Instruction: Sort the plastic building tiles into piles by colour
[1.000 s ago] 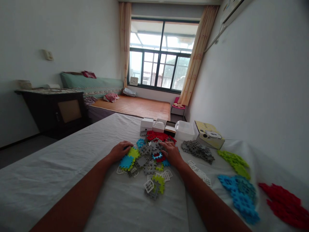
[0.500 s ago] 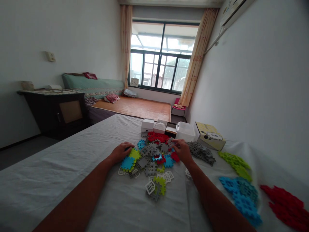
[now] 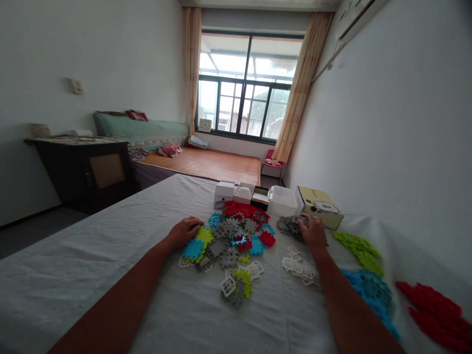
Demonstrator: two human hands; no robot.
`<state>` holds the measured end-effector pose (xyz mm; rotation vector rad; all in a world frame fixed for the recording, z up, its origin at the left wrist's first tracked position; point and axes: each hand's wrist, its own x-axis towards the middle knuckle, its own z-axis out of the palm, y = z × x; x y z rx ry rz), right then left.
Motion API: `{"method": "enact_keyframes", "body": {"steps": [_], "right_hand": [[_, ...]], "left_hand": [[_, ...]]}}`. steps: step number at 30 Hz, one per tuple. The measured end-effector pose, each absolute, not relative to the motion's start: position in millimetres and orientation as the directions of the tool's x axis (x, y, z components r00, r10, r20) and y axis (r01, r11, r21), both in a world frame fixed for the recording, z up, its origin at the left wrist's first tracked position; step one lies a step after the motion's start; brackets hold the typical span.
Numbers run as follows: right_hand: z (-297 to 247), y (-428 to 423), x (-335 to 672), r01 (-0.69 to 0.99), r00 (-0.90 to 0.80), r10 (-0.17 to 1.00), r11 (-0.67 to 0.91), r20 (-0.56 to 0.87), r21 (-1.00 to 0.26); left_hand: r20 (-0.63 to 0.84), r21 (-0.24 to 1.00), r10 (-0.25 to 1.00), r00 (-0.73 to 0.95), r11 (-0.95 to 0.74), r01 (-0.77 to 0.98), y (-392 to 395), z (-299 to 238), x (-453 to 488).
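A mixed heap of interlocking plastic tiles (image 3: 236, 238) in grey, red, blue, green and white lies on the white sheet (image 3: 110, 265). My left hand (image 3: 184, 230) rests on the heap's left edge, fingers curled over a green and a blue tile. My right hand (image 3: 312, 229) lies palm down on the separate pile of grey tiles (image 3: 291, 225) to the right; its fingertips are hidden among them. White grid tiles (image 3: 299, 267) lie just below my right wrist.
Sorted piles sit along the right: green tiles (image 3: 357, 248), blue tiles (image 3: 368, 290), red tiles (image 3: 435, 307). Small white boxes (image 3: 234, 191), a clear tub (image 3: 282, 199) and a yellow box (image 3: 320, 205) line the far edge. A dark cabinet (image 3: 81, 167) stands at left.
My right hand has moved from the mixed heap rightward onto the grey pile. The left hand has stayed on the heap's left edge.
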<state>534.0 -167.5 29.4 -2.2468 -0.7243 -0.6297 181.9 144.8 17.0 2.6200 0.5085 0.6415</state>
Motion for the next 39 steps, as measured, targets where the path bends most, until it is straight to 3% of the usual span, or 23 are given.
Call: {"method": "enact_keyframes", "body": {"steps": [2,5,9,12,25,31,39], "right_hand": [[36,-157,520,0.704,0.678,0.364,-0.573,0.638,-0.420],[39,-132,489,0.837,0.539,0.552,-0.437,0.637,-0.330],[26,-97,443,0.938,0.342,0.777,-0.251,0.529,-0.238],[16,-86,423,0.956,0.276,0.859,-0.202,0.432,-0.211],[21,-94,415,0.945,0.195,0.875,-0.049,0.442,-0.322],[20,-90,410,0.938,0.249,0.866,-0.104,0.433,-0.331],[19,-92,413,0.907,0.273,0.822,-0.046,0.501,-0.418]], "left_hand": [[0.367,0.448,0.422,0.829,-0.861,0.241,145,17,182],[0.374,0.448,0.417,0.828,-0.863,0.232,146,17,182],[0.376,0.451,0.416,0.828,-0.863,0.229,146,16,182],[0.367,0.450,0.417,0.832,-0.862,0.234,145,17,182],[0.361,0.437,0.412,0.836,-0.867,0.239,146,17,182],[0.378,0.434,0.408,0.831,-0.871,0.230,148,14,183],[0.353,0.461,0.426,0.833,-0.854,0.242,147,17,183]]}}
